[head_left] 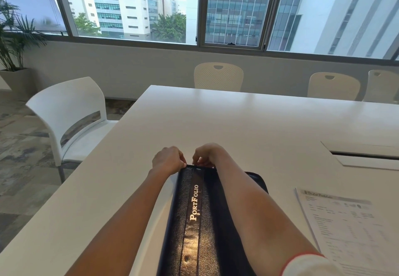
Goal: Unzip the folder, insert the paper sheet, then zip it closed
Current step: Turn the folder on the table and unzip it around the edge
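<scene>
The black leather zipped folder (207,221) sits on the white surface (216,120), left hand (168,160) and right hand (207,154) pinching its far end close together; ideally the left braces while the right pulls steadily along the edge

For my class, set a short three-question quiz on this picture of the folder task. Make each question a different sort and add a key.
1. True or false: the paper sheet is already inside the folder.
2. Multiple choice: where are the left hand and the right hand? A) pinching the folder's far end; B) holding the paper sheet; C) lying flat on the table.
3. Fill in: the gold word printed along the folder reads ____.

Key
1. False: the sheet lies on the table, to the right of the folder.
2. A
3. PortFolio
</scene>
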A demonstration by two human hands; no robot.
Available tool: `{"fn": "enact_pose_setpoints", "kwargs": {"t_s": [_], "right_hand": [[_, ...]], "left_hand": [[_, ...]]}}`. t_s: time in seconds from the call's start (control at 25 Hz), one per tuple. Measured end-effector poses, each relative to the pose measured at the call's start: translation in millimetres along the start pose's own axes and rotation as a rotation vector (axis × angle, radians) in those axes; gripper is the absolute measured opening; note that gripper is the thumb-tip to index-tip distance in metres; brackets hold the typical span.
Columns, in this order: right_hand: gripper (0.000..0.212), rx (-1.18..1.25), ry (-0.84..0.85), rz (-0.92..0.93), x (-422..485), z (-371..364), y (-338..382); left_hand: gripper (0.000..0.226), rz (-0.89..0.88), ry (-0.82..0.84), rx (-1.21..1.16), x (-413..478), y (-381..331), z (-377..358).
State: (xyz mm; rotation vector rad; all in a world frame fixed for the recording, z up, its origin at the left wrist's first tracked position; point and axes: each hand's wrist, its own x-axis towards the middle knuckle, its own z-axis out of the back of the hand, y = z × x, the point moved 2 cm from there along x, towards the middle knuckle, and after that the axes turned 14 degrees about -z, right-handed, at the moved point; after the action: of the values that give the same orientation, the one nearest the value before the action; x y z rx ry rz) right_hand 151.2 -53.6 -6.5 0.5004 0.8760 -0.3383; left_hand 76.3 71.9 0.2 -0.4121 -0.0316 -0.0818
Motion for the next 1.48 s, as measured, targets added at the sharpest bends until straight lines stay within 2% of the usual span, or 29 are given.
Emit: {"fn": "enact_pose_setpoints", "kwargs": {"t_s": [0.32, 0.48, 0.76, 0.84, 0.96, 1.08, 1.16, 1.24, 1.36, 1.48], "right_hand": [[0.014, -0.101, 0.027, 0.026, -4, -3, 11], [0.017, -0.192, 0.016, 0.034, -4, -8, 14], [0.027, -0.358, -0.099, -0.047, -5, 45, -54], [0.025, -0.294, -0.141, -0.107, -5, 67, -88], [0.016, -0.019, -0.126, -0.228, -7, 90, -142], [0.023, 0.117, -0.069, -0.262, -17, 90, -175], [0.017, 0.163, -0.137, -0.189, -19, 88, -184], [0.006, 0.235, -0.246, -0.031, -18, 85, -194], [0.032, 0.275, -0.299, 0.215, -16, 77, -212], [0.025, 0.133, -0.427, 0.357, -15, 65, -221]], "left_hand": [[0.014, -0.03, -0.024, -0.012, 1, -4, -6], [0.014, -0.022, -0.017, 0.002, -2, 1, -5], [0.011, -0.014, 0.004, 0.008, -7, 22, 1], [0.01, -0.022, 0.007, 0.025, -7, 22, 1], [0.01, -0.027, 0.005, 0.026, -6, 22, 0], [0.012, -0.013, 0.045, 0.059, -4, 16, -2], [0.014, -0.017, 0.048, 0.122, -3, 7, -4], [0.015, -0.085, 0.028, 0.111, -1, -8, -9], [0.022, -0.287, 0.053, -0.018, 2, -49, -31], [0.026, -0.404, 0.087, -0.132, 8, -93, -63]]}}
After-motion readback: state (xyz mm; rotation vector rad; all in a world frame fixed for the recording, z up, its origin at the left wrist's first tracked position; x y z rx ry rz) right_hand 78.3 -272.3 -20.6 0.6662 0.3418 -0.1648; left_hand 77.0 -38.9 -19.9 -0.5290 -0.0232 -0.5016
